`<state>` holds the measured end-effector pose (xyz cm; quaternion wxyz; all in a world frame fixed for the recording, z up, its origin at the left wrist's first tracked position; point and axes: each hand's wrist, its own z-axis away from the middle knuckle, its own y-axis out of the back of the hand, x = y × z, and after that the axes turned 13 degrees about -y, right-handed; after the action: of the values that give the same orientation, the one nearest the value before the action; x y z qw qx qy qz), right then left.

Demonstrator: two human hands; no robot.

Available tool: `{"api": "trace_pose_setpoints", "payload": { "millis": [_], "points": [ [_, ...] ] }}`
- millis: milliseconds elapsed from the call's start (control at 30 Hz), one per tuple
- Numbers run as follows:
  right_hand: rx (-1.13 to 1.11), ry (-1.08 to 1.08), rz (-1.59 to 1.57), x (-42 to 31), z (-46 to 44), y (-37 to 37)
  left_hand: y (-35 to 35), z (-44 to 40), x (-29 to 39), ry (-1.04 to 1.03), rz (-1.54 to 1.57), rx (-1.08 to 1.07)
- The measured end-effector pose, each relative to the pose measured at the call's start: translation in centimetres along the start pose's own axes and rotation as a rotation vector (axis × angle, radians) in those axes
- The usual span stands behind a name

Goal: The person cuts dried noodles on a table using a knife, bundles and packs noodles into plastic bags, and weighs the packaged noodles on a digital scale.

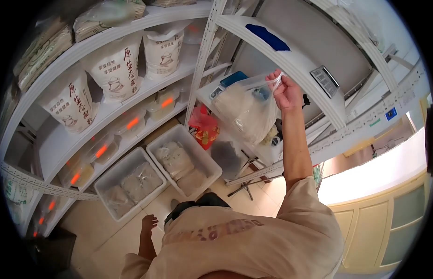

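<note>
My right hand (287,93), raised toward the shelf on the right, grips the gathered top of a clear plastic bag (246,111). Something pale fills the bag, too blurred by the plastic to name. The bag hangs at a white shelf (205,95), and I cannot tell whether it rests there. My left hand (150,223) hangs low beside my body with its fingers slightly apart and nothing in it. Near it on the floor stands a white bin (153,193) with several clear bags of pale contents.
A second white bin (214,172) holds similar bags. Printed sacks (115,69) and lidded tubs (130,122) line the left shelves. A red bag (205,128) sits behind the bins. On the upper right shelf lie a blue cloth (267,37) and a calculator-like device (325,80).
</note>
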<state>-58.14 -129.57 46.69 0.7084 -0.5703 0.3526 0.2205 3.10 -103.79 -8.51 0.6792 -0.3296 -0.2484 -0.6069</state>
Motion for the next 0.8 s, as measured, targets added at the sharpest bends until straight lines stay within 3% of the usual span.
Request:
{"api": "trace_pose_setpoints", "payload": {
  "millis": [100,167,233,300,400,433,500,767,800],
  "points": [
    [0.012,-0.057,-0.008,0.3,-2.2,1.3,-7.4,-3.3,5.3,0.002,-0.071,0.137],
    [-0.028,-0.07,-0.017,0.2,-3.4,2.6,-15.5,-4.8,10.9,-0.17,-0.077,-0.121],
    [-0.067,-0.079,-0.034,0.1,-4.1,3.1,-26.0,-6.5,16.6,-0.24,0.023,-0.232],
    [0.023,-0.101,-0.068,-0.3,-4.6,2.4,-35.2,-9.5,19.6,-0.164,0.453,-0.417],
    [0.058,-0.178,-0.196,0.0,-5.7,2.3,-46.0,-10.4,26.1,-0.001,0.757,-0.558],
    [0.063,-0.182,-0.189,0.1,-6.3,2.9,-48.2,-9.9,27.8,0.005,0.764,-0.557],
    [0.152,-0.233,-0.337,0.2,-7.6,4.3,-51.3,-8.6,30.8,0.001,1.097,-0.676],
    [0.166,-0.317,-0.396,-1.0,-11.3,8.4,-55.4,-7.7,34.4,-0.09,1.14,-0.654],
    [0.036,-0.301,-0.41,-1.4,-12.2,9.2,-56.5,-7.6,35.4,-0.092,1.141,-0.659]
  ]
}}
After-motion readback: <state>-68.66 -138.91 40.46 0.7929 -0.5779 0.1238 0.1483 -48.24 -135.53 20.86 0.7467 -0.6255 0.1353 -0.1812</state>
